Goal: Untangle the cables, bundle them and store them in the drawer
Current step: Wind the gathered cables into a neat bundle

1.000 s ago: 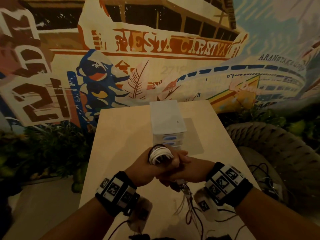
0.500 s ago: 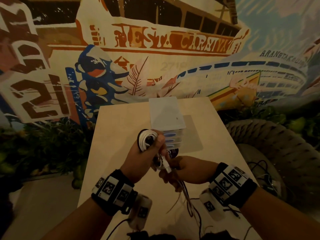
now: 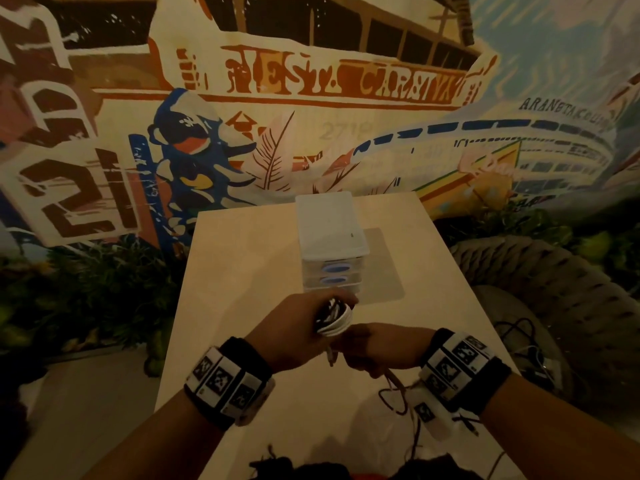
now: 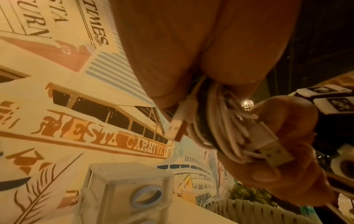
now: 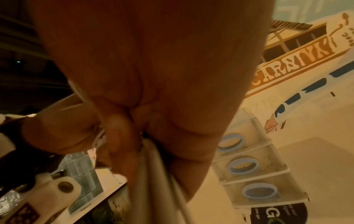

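Note:
My left hand (image 3: 311, 327) grips a coiled bundle of white and black cables (image 3: 333, 318) above the table, in front of the drawer unit. In the left wrist view the coil (image 4: 216, 133) shows two USB plugs, one hanging loose (image 4: 177, 128) and one against my right fingers (image 4: 268, 145). My right hand (image 3: 374, 348) sits just right of the coil, curled round pale cable strands (image 5: 153, 181) that trail down. The small white drawer unit (image 3: 330, 233) with blue ring handles stands mid-table, drawers closed (image 5: 249, 165).
The pale table (image 3: 242, 258) has more dark and reddish loose cables (image 3: 394, 400) near its front edge. A woven chair (image 3: 561, 296) with cables on its seat stands to the right. A painted mural wall and plants are behind.
My left hand has lowered and turned the coil from upright to tilted right. My right hand has come up close under it, holding the trailing end.

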`<control>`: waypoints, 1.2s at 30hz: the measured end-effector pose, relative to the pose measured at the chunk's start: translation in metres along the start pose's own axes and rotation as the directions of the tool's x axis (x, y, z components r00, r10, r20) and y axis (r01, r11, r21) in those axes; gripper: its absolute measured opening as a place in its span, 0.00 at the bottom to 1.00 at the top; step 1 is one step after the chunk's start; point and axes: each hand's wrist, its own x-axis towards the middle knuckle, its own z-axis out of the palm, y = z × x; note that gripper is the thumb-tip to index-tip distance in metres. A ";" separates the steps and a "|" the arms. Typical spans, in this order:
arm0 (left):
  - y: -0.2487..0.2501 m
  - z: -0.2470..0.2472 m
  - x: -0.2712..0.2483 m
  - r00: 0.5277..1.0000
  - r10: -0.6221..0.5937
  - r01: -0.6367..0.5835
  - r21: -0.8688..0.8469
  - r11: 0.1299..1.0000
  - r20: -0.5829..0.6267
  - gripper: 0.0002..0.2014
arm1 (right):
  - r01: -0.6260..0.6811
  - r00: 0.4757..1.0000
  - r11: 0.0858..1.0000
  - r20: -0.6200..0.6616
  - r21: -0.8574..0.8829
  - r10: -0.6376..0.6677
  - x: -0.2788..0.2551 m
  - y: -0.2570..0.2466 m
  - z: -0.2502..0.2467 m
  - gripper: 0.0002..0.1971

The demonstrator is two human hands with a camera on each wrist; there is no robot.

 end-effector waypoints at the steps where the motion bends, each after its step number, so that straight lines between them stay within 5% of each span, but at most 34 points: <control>1: 0.001 -0.001 0.001 1.000 0.025 -0.026 0.045 0.999 0.006 0.23 | -0.005 1.000 1.000 -0.018 -0.016 0.005 0.001 -0.001 -0.001 0.14; 4: 0.006 -0.002 0.004 0.991 0.127 -0.134 0.189 0.973 0.047 0.20 | -0.023 0.998 0.991 -0.062 -0.129 0.015 0.002 -0.002 -0.004 0.18; 9: 0.001 -0.004 0.003 0.972 -0.090 0.033 0.254 0.967 0.217 0.28 | 0.007 1.000 0.994 -0.020 -0.105 -0.010 0.001 -0.009 -0.003 0.17; 12: 0.001 -0.002 0.002 0.950 -0.145 0.037 0.363 0.931 0.277 0.21 | 0.018 1.000 0.997 -0.023 -0.078 -0.020 0.005 -0.003 -0.008 0.11; 15: -0.001 0.002 0.001 0.947 -0.159 0.044 0.378 0.925 0.279 0.07 | 0.004 0.998 1.000 -0.065 -0.019 -0.005 0.009 0.005 -0.013 0.12; 26: -0.004 0.031 -0.002 0.933 -0.258 0.039 0.642 0.765 0.251 0.12 | -0.088 0.989 0.897 -0.066 0.434 0.129 0.021 0.010 -0.011 0.23; 29: -0.001 0.037 -0.002 0.912 -0.343 0.100 0.688 0.718 0.226 0.09 | -0.104 0.992 0.889 -0.022 0.447 0.127 0.022 0.005 -0.011 0.17; 33: 0.000 0.041 -0.004 0.927 -0.336 0.141 0.677 0.723 0.166 0.08 | -0.097 0.991 0.948 -0.056 0.303 0.119 0.021 -0.006 -0.014 0.07; 36: 0.000 0.044 -0.004 0.945 -0.291 0.112 0.685 0.720 0.150 0.11 | -0.123 0.991 0.992 -0.054 0.016 0.124 0.023 -0.008 -0.016 0.19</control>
